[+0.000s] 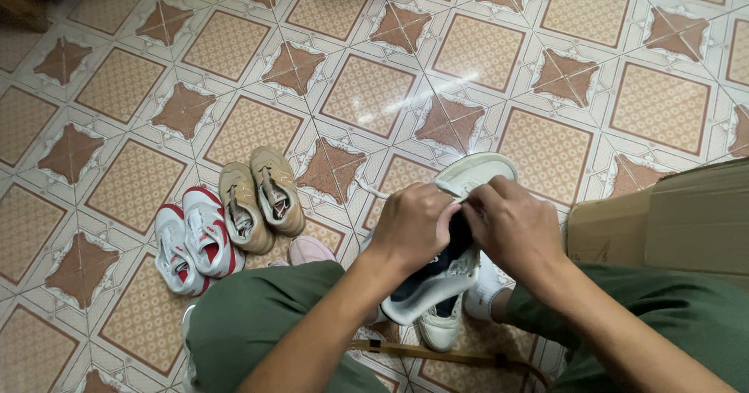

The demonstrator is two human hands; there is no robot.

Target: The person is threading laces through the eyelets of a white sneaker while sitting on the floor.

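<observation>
Head view, looking down over green-trousered knees toward a patterned tile floor (367,89).

Left hand (413,225): curled closed over the upper of a white and dark sneaker (437,280), fingers wrapped at the collar; grip closed on the shoe. Right hand (511,225): also closed on the same sneaker, fingertips pinching at the tongue area just beside the left hand, knuckles nearly touching. Sneaker held raised above the floor between the knees, toe pointing away, pale sole edge (476,171) visible beyond the hands, white lace (373,190) trailing to the left.

Below the held shoe: a second white shoe (441,327) resting on the floor, partly hidden. Beside it, on the right, a white-socked foot (484,292).

Left of the hands, on the floor: pair of tan sneakers (261,198) side by side; next to them, pair of red and white sneakers (191,241), touching the tan pair. Pink shoe toe (310,249) peeking out beside the left knee.

At right: cardboard box (671,214), flap open. Near bottom edge: tan strap (445,354) lying across the floor.
</observation>
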